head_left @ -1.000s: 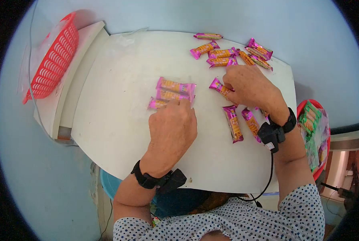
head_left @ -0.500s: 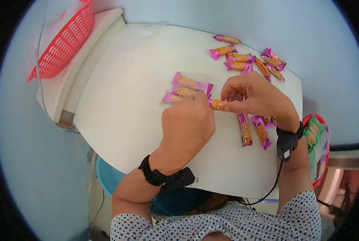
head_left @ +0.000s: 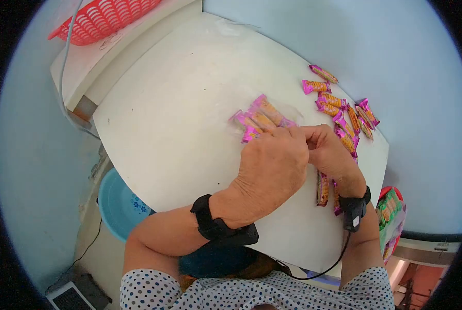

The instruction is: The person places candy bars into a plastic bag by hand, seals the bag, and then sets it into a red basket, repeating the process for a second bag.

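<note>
On the white table, a clear plastic bag holds several snack packets in pink and orange wrappers. My left hand is closed over the near end of the bag, knuckles up, and hides what its fingertips grip. Pressed up against it, my right hand has thumb and fingers pinched together. Whatever lies between those right fingers is hidden. Below my right hand, partly covered by it, are loose packets of the same kind.
More loose snack packets lie scattered along the table's right edge by the wall. A red basket stands on a ledge at upper left. A blue basin sits below the table. Green packages are in a red container at right.
The view has turned and shifted. My right hand has moved in against my left hand, and the snack packet it was holding no longer shows.
</note>
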Action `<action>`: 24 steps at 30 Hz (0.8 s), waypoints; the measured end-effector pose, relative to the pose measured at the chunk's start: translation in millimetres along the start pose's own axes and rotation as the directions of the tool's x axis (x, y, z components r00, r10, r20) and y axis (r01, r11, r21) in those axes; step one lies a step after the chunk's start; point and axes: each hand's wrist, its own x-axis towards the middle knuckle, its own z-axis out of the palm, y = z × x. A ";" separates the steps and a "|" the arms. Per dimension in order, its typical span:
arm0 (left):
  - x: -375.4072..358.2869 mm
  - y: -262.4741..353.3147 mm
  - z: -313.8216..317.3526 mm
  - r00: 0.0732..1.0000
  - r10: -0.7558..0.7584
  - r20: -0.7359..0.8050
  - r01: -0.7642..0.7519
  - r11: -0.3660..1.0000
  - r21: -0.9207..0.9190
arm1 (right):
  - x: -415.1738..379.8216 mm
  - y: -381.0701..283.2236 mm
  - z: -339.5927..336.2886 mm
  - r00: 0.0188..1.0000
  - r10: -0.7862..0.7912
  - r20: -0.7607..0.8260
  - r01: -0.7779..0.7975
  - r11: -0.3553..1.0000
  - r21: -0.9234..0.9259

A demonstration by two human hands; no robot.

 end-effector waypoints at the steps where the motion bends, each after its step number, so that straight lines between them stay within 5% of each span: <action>1: 0.0 0.2 -0.4 1.000 0.001 0.014 -0.002 1.000 0.010 | 0.5 0.0 4.3 1.000 -0.022 -0.005 0.022 1.000 0.014; 5: -0.5 1.4 -3.8 0.999 0.026 0.030 -0.027 0.999 0.027 | 3.6 6.5 10.7 0.972 -0.235 -0.008 0.233 0.969 -0.076; 11: -2.5 3.1 -2.3 0.997 0.041 0.064 -0.040 0.999 -0.014 | 3.4 13.9 10.7 0.934 -0.346 -0.083 0.272 0.845 -0.460; 19: -0.6 4.1 1.1 0.998 0.039 0.052 -0.040 0.999 0.017 | 4.1 9.9 7.2 0.969 -0.227 0.095 0.236 0.967 -0.101; 24: -1.9 1.2 2.9 0.998 0.034 0.048 -0.034 0.999 -0.001 | 3.4 10.7 9.5 0.971 -0.210 0.113 0.222 0.970 -0.104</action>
